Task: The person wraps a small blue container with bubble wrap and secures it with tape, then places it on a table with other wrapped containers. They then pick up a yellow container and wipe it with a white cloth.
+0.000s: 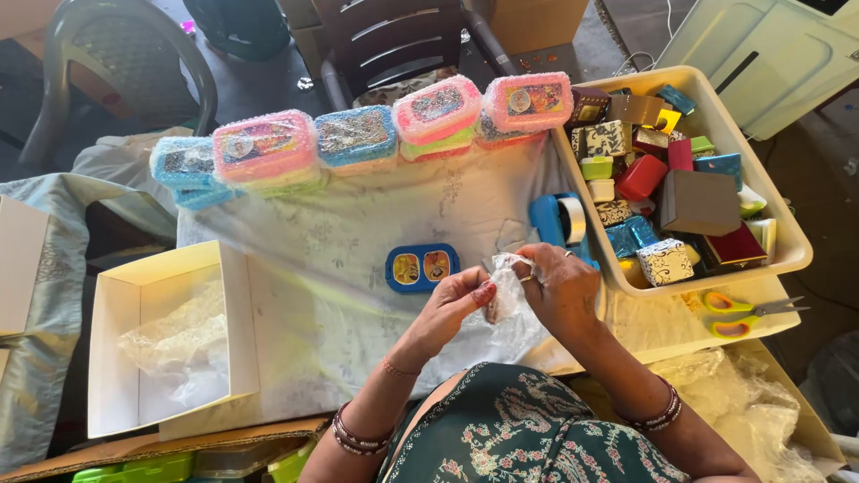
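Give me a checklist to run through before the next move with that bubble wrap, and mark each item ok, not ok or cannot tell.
1. Both hands on the bubble wrap piece: ok; left hand and right hand pinch it together.
2. Item inside the wrap fully covered: cannot tell; the fingers hide it.
3. Tape dispenser close by: ok; it lies beside the right hand, against the tray.
4. Scissors close by: ok; they lie below the white tray.
5. White cardboard box open: ok; it holds only loose wrap.
6. Blue two-compartment case wrapped: not ok; it lies bare on the cloth.
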